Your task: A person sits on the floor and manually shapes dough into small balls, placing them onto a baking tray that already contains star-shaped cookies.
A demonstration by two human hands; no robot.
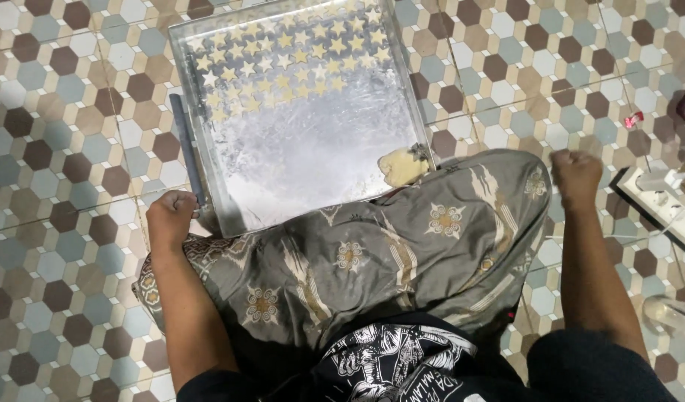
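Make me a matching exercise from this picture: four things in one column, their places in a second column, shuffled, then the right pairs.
Things:
1. star-shaped dough pieces
2. lump of dough
3. left hand
4. right hand

Places:
A. fisted above the tiled floor, right of the knee
B. far part of the metal tray
C. tray's near right corner
D. tray's near left corner

Pairs: 1-B, 2-C, 3-D, 4-A

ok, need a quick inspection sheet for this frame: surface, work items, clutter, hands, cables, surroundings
surface: hexagon-tiled floor, brown, beige and grey-blue.
job's things: metal tray, floured; star-shaped dough pieces in rows at its far end; dough lump at the near right corner.
clutter: small red object on the tiles.
hands: left hand fisted at the tray's near left corner; right hand fisted, apart from the tray.
cables: thin white cord, faint.
surroundings: patterned grey cloth over the lap; white power strip.
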